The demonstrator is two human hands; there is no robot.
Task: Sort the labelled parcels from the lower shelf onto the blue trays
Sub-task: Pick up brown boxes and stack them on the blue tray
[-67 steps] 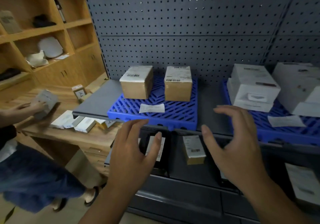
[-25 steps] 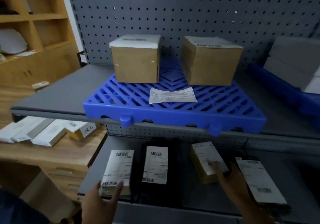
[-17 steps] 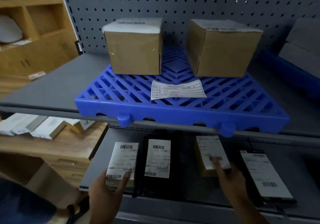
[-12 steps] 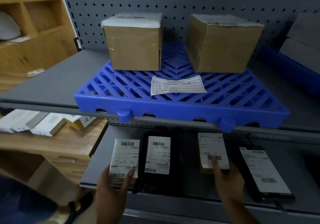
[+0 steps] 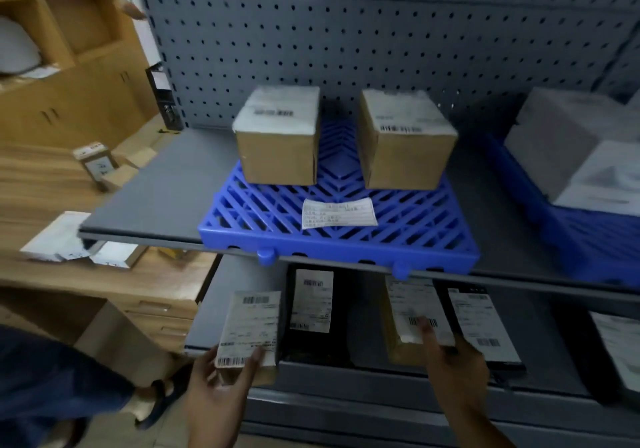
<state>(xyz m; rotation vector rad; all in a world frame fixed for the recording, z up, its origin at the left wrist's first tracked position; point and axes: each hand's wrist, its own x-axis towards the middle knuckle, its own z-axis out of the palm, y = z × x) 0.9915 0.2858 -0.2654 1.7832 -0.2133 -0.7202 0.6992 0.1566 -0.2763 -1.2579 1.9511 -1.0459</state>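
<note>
1. Left grip [image 5: 221, 378]: nearest the camera. It clasps the near end of a slim brown parcel [image 5: 251, 330], with the thumb on its left edge and a finger across its white barcode label.
2. Slim brown parcel: lies at the left end of the lower shelf [image 5: 239, 274]. Its near end sticks out past the shelf's front edge. I cannot tell whether it still rests on the shelf.
3. Right grip [image 5: 453, 361]: lies on the near end of a second brown parcel [image 5: 408, 312], forefinger straight on its label. Too blurred to tell whether the other fingers curl round it.
4. Black parcel [image 5: 311, 312]: white label, flat on the lower shelf between the two brown parcels.
5. Flat black parcel [image 5: 485, 323]: labelled, just right of the right grip. A further labelled parcel [image 5: 616, 350] lies at the far right.
6. Leg in blue cloth [image 5: 52, 378]: lower left, a sandal beside it.
7. Counter [image 5: 41, 184]: wooden, to the left, with small boxes and white packets on it.
8. Upper shelf [image 5: 166, 188]: grey, carries a blue tray [image 5: 346, 245].
9. Blue tray contents: a paper slip [image 5: 339, 213] near the front, a left-hand carton [image 5: 277, 153] and a right-hand carton [image 5: 405, 157] at the back, standing apart.
10. Second blue tray [image 5: 571, 240]: to the right, holds pale boxes [image 5: 561, 143].
11. Pegboard [image 5: 346, 32]: grey, behind the shelves.
</note>
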